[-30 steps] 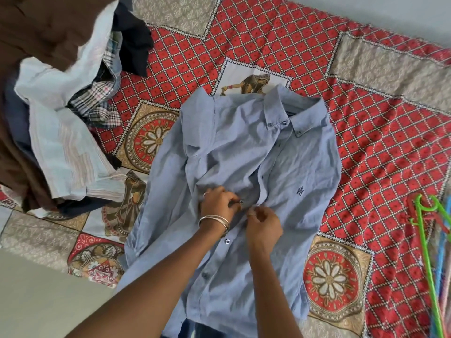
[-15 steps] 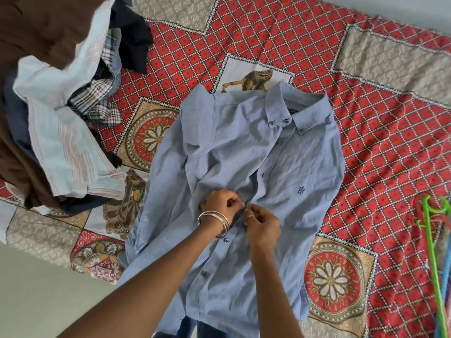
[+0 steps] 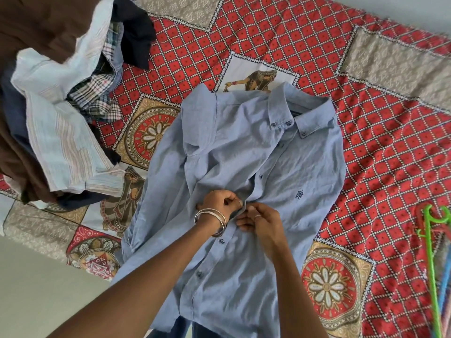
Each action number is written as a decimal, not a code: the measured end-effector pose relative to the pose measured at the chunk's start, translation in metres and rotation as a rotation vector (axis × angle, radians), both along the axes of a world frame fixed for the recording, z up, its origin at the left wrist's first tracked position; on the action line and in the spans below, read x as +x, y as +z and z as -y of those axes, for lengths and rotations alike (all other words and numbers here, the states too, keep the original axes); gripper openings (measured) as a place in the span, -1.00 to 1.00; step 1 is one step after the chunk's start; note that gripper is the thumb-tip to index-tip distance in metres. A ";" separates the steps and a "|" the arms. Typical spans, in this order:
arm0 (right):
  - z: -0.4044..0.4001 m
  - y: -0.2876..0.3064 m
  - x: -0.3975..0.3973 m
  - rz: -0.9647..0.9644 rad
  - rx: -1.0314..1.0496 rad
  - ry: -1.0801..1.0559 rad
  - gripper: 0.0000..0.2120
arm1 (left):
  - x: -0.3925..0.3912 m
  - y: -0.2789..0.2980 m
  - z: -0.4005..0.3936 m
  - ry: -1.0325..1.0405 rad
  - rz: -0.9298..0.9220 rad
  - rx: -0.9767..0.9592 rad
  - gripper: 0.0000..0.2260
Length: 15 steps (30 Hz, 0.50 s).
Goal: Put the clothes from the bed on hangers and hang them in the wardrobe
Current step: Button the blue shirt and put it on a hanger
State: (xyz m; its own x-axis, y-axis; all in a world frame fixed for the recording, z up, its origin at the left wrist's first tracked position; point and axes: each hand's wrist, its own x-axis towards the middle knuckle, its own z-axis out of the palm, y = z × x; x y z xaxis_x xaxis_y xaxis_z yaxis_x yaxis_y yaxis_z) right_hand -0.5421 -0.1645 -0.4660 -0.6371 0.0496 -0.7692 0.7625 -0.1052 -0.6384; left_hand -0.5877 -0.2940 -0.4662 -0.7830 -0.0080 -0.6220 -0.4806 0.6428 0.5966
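I see the blue shirt [image 3: 244, 154] lying flat on the bed [image 3: 366, 118], collar beyond my fingers. My left hand [image 3: 218, 200] and right hand [image 3: 260, 219] both pinch its button placket, fingers curled, nearly touching.

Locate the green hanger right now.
Head view, far right edge: the green hanger lies on the red patterned bedspread, right of the blue shirt, with other coloured hangers beside it.

Pale blue shirt [image 3: 249, 152], red diamond-patterned bedspread [image 3: 380, 167], green hanger [image 3: 433, 259], brown, striped and checked clothes [image 3: 61, 132].
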 end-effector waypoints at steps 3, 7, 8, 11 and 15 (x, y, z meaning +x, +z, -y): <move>-0.004 -0.001 -0.005 0.036 -0.024 0.007 -0.89 | -0.004 0.000 0.001 -0.015 0.054 0.047 -0.85; 0.003 -0.004 -0.009 0.103 0.076 -0.039 -0.94 | -0.006 -0.001 0.001 -0.025 0.114 -0.033 -0.59; 0.005 -0.005 -0.008 0.103 0.109 -0.051 -0.92 | -0.006 -0.001 0.001 -0.027 0.135 -0.036 -0.57; 0.014 -0.008 -0.006 0.081 0.195 -0.072 -0.85 | -0.006 -0.001 -0.002 -0.022 0.136 -0.031 -0.74; 0.017 -0.008 0.000 0.034 0.213 -0.127 -0.88 | -0.009 -0.001 -0.011 -0.005 0.157 -0.154 -0.79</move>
State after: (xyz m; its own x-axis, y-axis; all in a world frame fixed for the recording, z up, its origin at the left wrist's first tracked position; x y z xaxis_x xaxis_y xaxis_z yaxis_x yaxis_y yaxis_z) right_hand -0.5423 -0.1815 -0.4743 -0.5895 0.2910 -0.7535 0.7731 -0.0670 -0.6307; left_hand -0.5964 -0.2829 -0.4674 -0.6772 -0.1085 -0.7278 -0.5560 0.7233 0.4095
